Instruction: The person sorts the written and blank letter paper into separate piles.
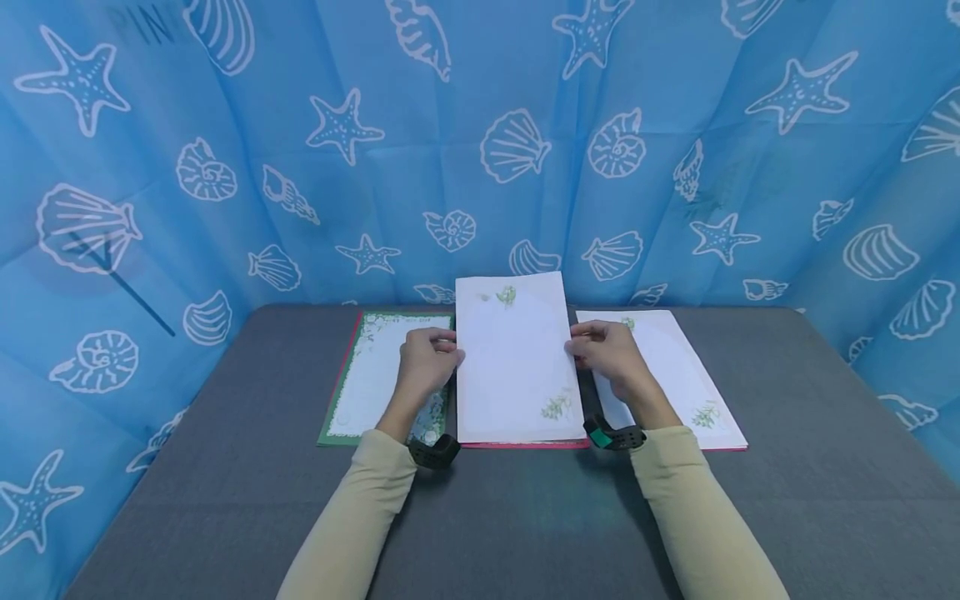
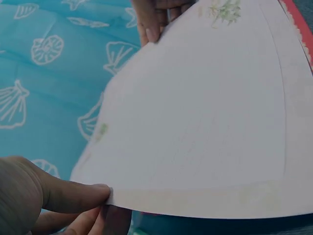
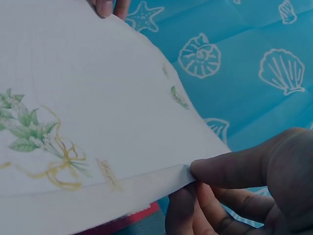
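Note:
Both hands hold a white sheet of paper [image 1: 513,367] with green leaf sprigs by its two side edges. My left hand [image 1: 429,360] pinches the left edge between thumb and fingers, and my right hand [image 1: 606,354] pinches the right edge. The sheet's far part is raised and bowed, while its near edge lies over the middle stack, where a red border [image 1: 525,445] peeks out. In the right wrist view, a leaf bouquet with a yellow ribbon [image 3: 68,164] is printed near the sheet's corner.
To the left lies a stack topped by a green-bordered sheet [image 1: 375,367], partly under my left arm. On the right is another white sprig-printed stack [image 1: 675,367] with a red edge. A grey-covered table [image 1: 510,525] carries everything; a blue shell-patterned curtain [image 1: 465,183] hangs behind.

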### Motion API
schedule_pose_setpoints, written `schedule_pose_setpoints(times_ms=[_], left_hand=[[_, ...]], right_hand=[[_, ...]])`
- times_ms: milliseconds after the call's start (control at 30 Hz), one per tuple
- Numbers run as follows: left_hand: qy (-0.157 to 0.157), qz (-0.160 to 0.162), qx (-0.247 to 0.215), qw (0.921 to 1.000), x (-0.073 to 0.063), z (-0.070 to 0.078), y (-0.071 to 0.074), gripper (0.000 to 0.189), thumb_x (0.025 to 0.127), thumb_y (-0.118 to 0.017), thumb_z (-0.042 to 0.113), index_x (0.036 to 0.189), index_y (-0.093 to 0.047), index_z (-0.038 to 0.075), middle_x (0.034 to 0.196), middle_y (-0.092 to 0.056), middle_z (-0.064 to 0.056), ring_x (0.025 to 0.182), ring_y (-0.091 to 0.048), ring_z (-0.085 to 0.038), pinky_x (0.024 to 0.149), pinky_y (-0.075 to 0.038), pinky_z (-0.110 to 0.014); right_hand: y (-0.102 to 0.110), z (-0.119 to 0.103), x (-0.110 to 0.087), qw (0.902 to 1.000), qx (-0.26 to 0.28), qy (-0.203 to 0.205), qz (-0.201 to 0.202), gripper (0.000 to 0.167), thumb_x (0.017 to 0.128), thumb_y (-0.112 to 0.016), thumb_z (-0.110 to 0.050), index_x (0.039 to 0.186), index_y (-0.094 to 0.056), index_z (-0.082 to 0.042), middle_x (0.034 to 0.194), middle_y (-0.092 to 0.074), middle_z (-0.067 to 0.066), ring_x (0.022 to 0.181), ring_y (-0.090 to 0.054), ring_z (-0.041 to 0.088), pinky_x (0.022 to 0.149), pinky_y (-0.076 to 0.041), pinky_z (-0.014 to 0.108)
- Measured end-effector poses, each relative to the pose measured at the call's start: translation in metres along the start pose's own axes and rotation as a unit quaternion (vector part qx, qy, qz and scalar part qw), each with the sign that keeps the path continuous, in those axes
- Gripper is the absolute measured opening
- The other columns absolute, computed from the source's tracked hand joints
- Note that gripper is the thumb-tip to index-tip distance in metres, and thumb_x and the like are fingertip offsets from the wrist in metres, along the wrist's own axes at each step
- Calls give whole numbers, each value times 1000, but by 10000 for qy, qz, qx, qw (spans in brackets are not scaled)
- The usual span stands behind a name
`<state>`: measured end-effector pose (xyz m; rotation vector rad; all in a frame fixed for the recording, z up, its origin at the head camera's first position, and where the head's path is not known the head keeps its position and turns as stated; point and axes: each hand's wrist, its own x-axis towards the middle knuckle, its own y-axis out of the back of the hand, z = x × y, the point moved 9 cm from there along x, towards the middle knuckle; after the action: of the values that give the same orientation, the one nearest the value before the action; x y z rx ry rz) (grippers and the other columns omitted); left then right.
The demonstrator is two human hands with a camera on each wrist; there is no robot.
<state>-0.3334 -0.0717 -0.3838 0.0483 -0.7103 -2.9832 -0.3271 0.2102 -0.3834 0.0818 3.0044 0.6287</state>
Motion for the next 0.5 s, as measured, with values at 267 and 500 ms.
schedule_pose_setpoints(times_ms=[267, 500], left_hand=[[-313, -46, -428, 9986, -2, 16, 10, 28, 92, -72, 5, 120, -71, 5, 101, -72, -10, 88, -72, -23, 76, -59, -37], [-719, -116, -898, 9933, -9, 29, 18, 30, 92, -72, 1, 122, -69, 1, 105, -70, -16, 93, -72, -27, 78, -60, -38]], right_hand=[[11, -19, -7, 9994, 190, 305, 13, 33, 100, -61, -6, 129, -60, 10, 111, -65, 21, 91, -65, 22, 76, -57, 24], [16, -29, -12, 9982, 261, 538, 33, 34, 100, -60, -6, 130, -59, 11, 111, -63, 22, 95, -63, 24, 78, -57, 26]])
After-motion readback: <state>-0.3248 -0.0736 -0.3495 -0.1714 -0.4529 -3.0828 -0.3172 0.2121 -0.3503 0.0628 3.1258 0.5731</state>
